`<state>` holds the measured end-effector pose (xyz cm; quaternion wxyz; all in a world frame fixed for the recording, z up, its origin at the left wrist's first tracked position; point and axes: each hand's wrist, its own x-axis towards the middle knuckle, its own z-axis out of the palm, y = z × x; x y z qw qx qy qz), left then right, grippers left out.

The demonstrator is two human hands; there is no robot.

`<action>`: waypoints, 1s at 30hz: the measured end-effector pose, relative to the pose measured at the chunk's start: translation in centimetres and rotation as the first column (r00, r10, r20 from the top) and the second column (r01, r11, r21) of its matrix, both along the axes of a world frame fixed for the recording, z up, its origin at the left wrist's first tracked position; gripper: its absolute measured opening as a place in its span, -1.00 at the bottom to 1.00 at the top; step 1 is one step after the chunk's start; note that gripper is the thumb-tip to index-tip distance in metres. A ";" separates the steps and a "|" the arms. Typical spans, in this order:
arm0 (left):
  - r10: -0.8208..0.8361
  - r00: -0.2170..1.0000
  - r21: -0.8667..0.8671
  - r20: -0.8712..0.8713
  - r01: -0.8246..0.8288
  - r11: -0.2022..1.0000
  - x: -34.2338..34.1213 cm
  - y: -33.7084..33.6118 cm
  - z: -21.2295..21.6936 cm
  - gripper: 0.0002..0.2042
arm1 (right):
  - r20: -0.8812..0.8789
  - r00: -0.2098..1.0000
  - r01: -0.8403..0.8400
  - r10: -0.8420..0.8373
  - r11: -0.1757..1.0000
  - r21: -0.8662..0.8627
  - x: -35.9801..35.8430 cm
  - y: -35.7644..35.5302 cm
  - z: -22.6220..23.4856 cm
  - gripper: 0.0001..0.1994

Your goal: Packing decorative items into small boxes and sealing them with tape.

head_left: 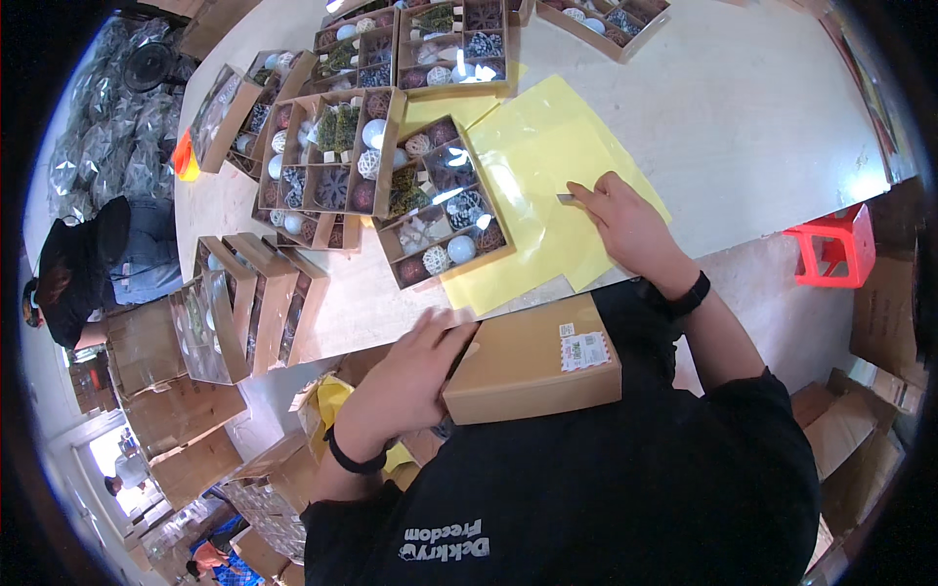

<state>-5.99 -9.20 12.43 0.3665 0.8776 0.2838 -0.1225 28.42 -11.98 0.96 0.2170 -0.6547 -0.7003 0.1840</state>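
A closed brown cardboard box (518, 366) with a white label (584, 352) lies tilted against my body, at the table's near edge. My left hand (415, 366) is along the left side of the box, its fingertips smeared by motion. Over the yellow sheets (532, 161), my right hand (625, 230) pinches a small flat grey piece (566, 198) between its fingertips; its exact kind is unclear. Just left of the sheets, partly on them, sits a divided box of ornaments (445, 210) with a shiny clear cover, holding balls and pine cones.
More ornament boxes (327, 156) crowd the table's left and far side, some stacked. Several lean upright (259, 303) at the left edge. An orange tape roll (186, 156) lies far left. A red stool (835, 249) stands right; cartons (161, 366) and a person (93, 259) are left.
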 end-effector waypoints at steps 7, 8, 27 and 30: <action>-0.110 0.974 0.414 0.200 0.018 0.910 7.8 5.4 -4.5 -0.53 | 0.118 0.993 -0.036 0.024 0.995 0.097 -0.6 3.2 -0.8 -0.56; -0.187 0.960 0.471 0.208 0.069 0.880 8.5 5.5 -5.6 -0.54 | 0.140 0.989 -0.056 0.045 0.995 0.077 -0.6 3.7 -0.9 -0.55; -0.224 0.975 0.569 0.009 0.179 0.803 11.9 3.9 -11.5 -0.52 | 0.256 0.922 -0.300 0.290 0.954 -0.001 1.2 7.5 -1.4 -0.46; -0.227 0.974 0.556 -0.026 0.203 0.806 12.1 3.9 -11.3 -0.51 | 0.119 0.976 -0.179 0.184 0.982 -0.054 1.5 8.3 -1.0 -0.50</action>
